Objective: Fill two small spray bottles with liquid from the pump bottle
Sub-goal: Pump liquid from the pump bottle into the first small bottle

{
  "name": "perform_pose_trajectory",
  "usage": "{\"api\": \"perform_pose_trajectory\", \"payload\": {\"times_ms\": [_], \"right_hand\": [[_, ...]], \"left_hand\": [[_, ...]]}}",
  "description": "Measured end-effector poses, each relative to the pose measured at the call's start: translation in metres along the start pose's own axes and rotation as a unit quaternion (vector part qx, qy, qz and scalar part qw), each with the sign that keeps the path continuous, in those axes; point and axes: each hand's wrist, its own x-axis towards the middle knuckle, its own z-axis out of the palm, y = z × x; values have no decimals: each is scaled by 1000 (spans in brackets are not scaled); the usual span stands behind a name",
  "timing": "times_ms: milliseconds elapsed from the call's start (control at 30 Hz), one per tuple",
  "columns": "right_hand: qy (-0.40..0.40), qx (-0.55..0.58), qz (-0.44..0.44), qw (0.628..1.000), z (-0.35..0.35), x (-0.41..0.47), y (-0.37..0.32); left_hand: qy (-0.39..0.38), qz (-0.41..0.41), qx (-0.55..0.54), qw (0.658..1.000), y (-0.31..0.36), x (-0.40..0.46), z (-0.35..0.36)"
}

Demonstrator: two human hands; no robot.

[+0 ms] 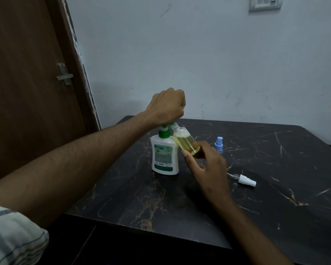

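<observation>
A white pump bottle (164, 155) with a green pump top stands on the dark marble table (275, 197). My left hand (166, 107) is closed as a fist on top of the pump head, which it hides. My right hand (204, 161) holds a small clear spray bottle (185, 141) tilted, its open neck up at the pump's nozzle. Yellow liquid fills more than half of it. A second spray bottle with a blue top (218, 144) stands just behind my right hand. A white sprayer cap with its tube (245, 179) lies on the table to the right.
A brown door (27, 92) with a metal latch is at the left, a pale wall behind the table. The table's near edge runs across the lower middle of the view.
</observation>
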Motion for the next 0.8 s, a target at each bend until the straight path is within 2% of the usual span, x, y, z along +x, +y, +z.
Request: {"api": "perform_pose_trajectory", "payload": {"times_ms": [800], "right_hand": [[7, 5, -4, 1000, -2, 1, -3]], "left_hand": [[-3, 3, 0, 1000, 2, 0, 0]]}}
